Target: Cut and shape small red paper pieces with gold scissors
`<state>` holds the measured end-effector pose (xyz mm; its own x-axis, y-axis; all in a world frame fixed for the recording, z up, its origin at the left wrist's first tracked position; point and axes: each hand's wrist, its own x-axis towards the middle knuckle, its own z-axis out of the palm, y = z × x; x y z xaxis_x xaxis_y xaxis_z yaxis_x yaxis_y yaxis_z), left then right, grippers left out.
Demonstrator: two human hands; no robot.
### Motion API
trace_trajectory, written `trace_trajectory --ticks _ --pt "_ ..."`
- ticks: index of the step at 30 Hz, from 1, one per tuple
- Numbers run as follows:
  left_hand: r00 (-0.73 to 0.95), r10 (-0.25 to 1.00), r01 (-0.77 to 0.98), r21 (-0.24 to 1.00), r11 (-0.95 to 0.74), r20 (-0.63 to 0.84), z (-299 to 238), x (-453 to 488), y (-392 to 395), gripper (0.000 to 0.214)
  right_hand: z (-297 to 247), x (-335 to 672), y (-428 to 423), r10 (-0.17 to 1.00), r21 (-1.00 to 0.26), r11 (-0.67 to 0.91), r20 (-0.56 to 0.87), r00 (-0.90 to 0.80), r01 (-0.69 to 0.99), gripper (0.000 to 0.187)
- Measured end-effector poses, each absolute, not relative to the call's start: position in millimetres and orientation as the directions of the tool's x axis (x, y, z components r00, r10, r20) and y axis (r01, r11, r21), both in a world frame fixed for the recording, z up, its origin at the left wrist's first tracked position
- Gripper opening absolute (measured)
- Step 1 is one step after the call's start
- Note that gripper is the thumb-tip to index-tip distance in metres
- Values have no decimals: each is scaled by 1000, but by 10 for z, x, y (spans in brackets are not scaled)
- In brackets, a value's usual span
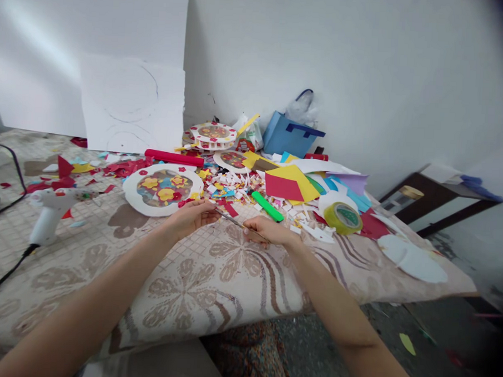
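Note:
Both my hands rest on a patterned beige cloth [214, 276] and hold one thin stick-like tool [233, 221] between them. My left hand [192, 216] pinches its far end with closed fingers. My right hand [268, 232] is closed around its near end. Just beyond my left hand lies a white round paper plate [130, 197] decorated with yellow and red paper flowers. A green marker-like object [267, 206] lies just past my right hand among paper scraps.
A white glue gun [50, 213] with a black cord lies at left. A roll of yellow-green tape [343, 217], coloured paper sheets [291, 184], a red roll [173, 158], more decorated plates [214, 136] and a blue bag [289, 135] crowd the back. A dark side table [434, 199] stands at right.

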<state>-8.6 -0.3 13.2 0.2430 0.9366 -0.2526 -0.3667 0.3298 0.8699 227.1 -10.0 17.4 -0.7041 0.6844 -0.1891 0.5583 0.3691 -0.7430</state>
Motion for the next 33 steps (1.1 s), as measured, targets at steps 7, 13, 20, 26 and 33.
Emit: trace_trajectory --ticks 7,13,20,26,33 --pt "253 933 -351 874 336 -257 122 -95 17 15 212 2244 -117 711 -769 307 -206 -673 560 40" --pt "244 932 -336 878 341 -269 139 -96 10 13 245 2227 -132 717 -750 345 -178 -674 565 41" --pt "229 936 -317 888 332 -268 137 -108 6 11 282 2173 -137 738 -583 514 -74 -671 629 43" --pt "210 942 -278 908 314 -261 101 -107 20 8 184 2176 -82 749 -426 601 6 -663 676 42" --pt "141 968 -264 935 237 -206 62 -152 69 5 151 2165 -81 764 -433 598 53 -643 675 40"
